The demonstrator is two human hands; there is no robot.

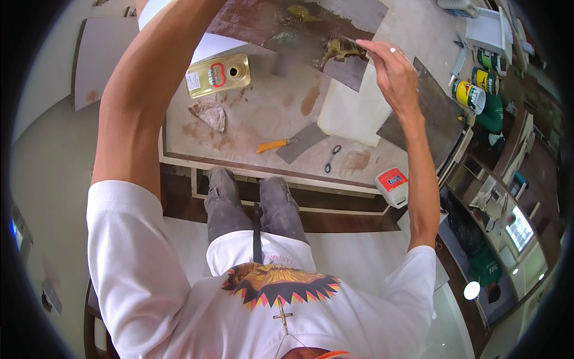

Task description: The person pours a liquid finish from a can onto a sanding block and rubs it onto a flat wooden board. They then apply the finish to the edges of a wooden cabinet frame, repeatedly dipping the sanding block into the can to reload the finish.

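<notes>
at the dark sheet (pixel 353 74) on the counter (pixel 254 116), the right hand (pixel 391 72) pinches a thin tool (pixel 350 40) by yellowish paste (pixel 336 51); the left hand is out of view, its grip impossible to tell.

Yellowish paste (pixel 339 50) on dark, flat sheet (pixel 349 75)

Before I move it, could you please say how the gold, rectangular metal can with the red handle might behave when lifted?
The can probably feels stiff, given its metal shell. Its red handle likely aids grip. Its dark round opening looks uncapped, so any contents might spill if tipped.
</notes>
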